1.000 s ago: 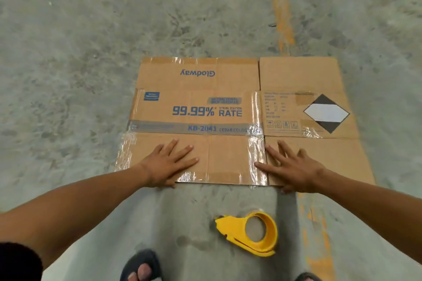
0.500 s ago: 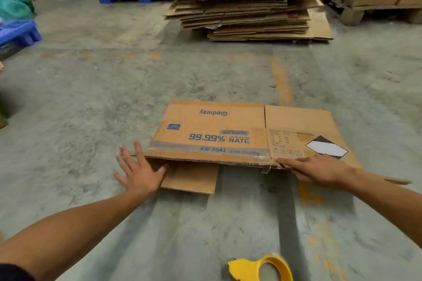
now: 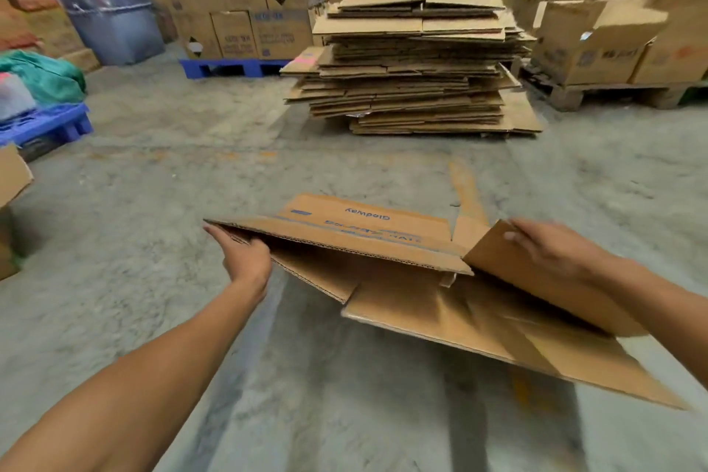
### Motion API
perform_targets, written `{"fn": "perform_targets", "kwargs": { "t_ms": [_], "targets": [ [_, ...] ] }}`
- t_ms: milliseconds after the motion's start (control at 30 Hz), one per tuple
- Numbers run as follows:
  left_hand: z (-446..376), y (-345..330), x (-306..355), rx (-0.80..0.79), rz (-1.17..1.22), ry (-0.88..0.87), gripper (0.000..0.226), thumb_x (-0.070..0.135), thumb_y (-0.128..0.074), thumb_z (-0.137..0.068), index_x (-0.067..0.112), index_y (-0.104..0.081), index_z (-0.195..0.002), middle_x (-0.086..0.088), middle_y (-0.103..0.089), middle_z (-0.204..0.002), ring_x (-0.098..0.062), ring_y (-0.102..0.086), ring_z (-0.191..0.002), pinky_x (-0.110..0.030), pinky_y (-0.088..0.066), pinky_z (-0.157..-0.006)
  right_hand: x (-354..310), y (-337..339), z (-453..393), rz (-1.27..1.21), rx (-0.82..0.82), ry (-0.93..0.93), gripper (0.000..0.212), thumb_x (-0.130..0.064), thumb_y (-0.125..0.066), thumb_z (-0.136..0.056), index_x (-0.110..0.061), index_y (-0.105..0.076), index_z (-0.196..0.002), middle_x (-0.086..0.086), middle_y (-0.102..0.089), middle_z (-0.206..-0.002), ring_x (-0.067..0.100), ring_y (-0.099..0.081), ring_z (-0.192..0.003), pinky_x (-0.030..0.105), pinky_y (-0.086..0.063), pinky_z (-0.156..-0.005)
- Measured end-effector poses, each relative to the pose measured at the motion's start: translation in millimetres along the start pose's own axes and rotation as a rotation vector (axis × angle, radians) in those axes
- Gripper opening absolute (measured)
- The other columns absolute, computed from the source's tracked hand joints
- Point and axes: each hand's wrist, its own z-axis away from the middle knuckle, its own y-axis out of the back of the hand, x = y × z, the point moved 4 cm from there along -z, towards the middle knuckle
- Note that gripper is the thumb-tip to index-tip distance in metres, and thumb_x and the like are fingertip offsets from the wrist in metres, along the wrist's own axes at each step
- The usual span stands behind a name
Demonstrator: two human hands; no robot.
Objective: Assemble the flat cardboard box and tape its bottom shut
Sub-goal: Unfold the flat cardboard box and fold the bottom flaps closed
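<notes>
light: warm, even, perhaps overhead | shadows: soft | blur: motion smear throughout | edges: wide-angle bowing

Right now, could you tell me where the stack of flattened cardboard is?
In the head view, the stack of flattened cardboard sits on the concrete floor upper centre, beyond the held box, between the blue pallet and wooden pallet.

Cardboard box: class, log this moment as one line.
stage: opening | cardboard box: lifted, part-open | left hand: grips left edge | right hand: on right flap | bottom: untaped
</notes>
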Motion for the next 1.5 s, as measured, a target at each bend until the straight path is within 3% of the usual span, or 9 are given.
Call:
{"fn": "perform_targets", "kwargs": {
  "t_ms": [100,233,367,567,767,1067,1267,1367,1500],
  "targets": [
    [-12,-2,44,-0.028,0.015,-0.104,0.076,0.013,-0.043,-0.098,0.034,0.003,-0.155,-0.01,-0.035,-0.155,-0.031,-0.056,-0.112,-0.03,-0.042,-0.079,-4,51,-9,-0.022,0.177,-0.038,0.03,-0.03,-0.037,-0.104,-0.012,-0.053,-0.121,0.023,-0.064,-0.116,0.041,-0.058,-0.104,0.042,-0.045,-0.085],
    [-21,-5,108,-0.062,-0.048,-0.292,0.072,0.012,-0.041,-0.097,0.038,-0.006,-0.155,-0.016,-0.044,-0.149,-0.026,-0.061,-0.094,-0.035,-0.053,-0.078,-7,117,-22,-0.058,0.383,-0.117,0.027,-0.03,-0.037,-0.104,-0.009,-0.052,-0.11,0.028,-0.063,-0.114,0.044,-0.058,-0.102,0.048,-0.047,-0.086],
    [-26,-6,175,-0.183,-0.23,-0.555,0.071,0.009,-0.043,-0.093,0.037,-0.02,-0.154,-0.001,-0.042,-0.153,-0.029,-0.046,-0.135,-0.04,-0.04,-0.108,-8,170,-34,-0.126,0.527,-0.248,0.035,-0.027,-0.036,-0.104,0.0,-0.05,-0.121,0.033,-0.056,-0.125,0.048,-0.049,-0.116,0.049,-0.041,-0.091],
    [-22,4,243,-0.338,-0.633,-0.78,0.051,0.004,-0.047,-0.077,0.035,-0.053,-0.117,-0.008,-0.067,-0.113,-0.034,-0.061,-0.103,-0.048,-0.053,-0.089,-10,207,-38,-0.227,0.566,-0.446,0.029,-0.018,-0.043,-0.102,0.005,-0.054,-0.09,0.031,-0.061,-0.106,0.039,-0.055,-0.076,0.037,-0.046,-0.057],
    [-21,-1,261,-0.346,-0.846,-0.671,0.033,0.003,-0.053,-0.075,0.013,-0.059,-0.106,-0.013,-0.067,-0.097,-0.032,-0.065,-0.09,-0.048,-0.058,-0.08,-23,201,-56,-0.181,0.416,-0.465,0.029,-0.015,-0.05,-0.097,0.006,-0.058,-0.115,0.03,-0.059,-0.122,0.045,-0.059,-0.108,0.047,-0.051,-0.088],
    [-22,-45,196,-0.401,-0.936,-0.564,0.026,0.008,-0.055,-0.084,0.008,-0.065,-0.108,-0.013,-0.069,-0.101,-0.028,-0.065,-0.091,-0.038,-0.057,-0.079,-8,144,-60,0.02,0.162,-0.464,0.031,-0.003,-0.053,-0.09,0.003,-0.066,-0.117,0.021,-0.064,-0.113,0.034,-0.06,-0.113,0.036,-0.049,-0.091],
    [1,-67,180,-0.717,-0.65,-0.404,0.05,0.041,-0.045,-0.098,0.013,-0.049,-0.139,-0.01,-0.053,-0.139,-0.031,-0.052,-0.122,-0.046,-0.043,-0.104,-10,141,-56,-0.229,0.363,-0.544,0.045,-0.028,-0.037,-0.101,0.005,-0.059,-0.122,0.027,-0.059,-0.129,0.041,-0.057,-0.114,0.04,-0.049,-0.09],
    [24,-61,170,-0.875,-0.576,-0.231,0.061,0.056,-0.032,-0.099,0.028,-0.028,-0.153,0.003,-0.028,-0.158,-0.03,-0.03,-0.143,-0.058,-0.033,-0.108,-24,124,-55,-0.6,0.232,-0.577,0.061,-0.045,-0.025,-0.102,0.003,-0.045,-0.136,0.029,-0.056,-0.13,0.045,-0.061,-0.104,0.046,-0.053,-0.068],
    [39,-55,155,-0.969,-0.664,-0.195,0.072,0.063,-0.028,-0.096,0.024,-0.017,-0.155,0.0,-0.017,-0.163,-0.027,-0.019,-0.149,-0.056,-0.026,-0.112,-40,86,-58,-0.745,-0.017,-0.517,0.059,-0.045,-0.029,-0.103,-0.006,-0.035,-0.146,0.02,-0.046,-0.142,0.038,-0.05,-0.125,0.052,-0.052,-0.08]
  ]
}}
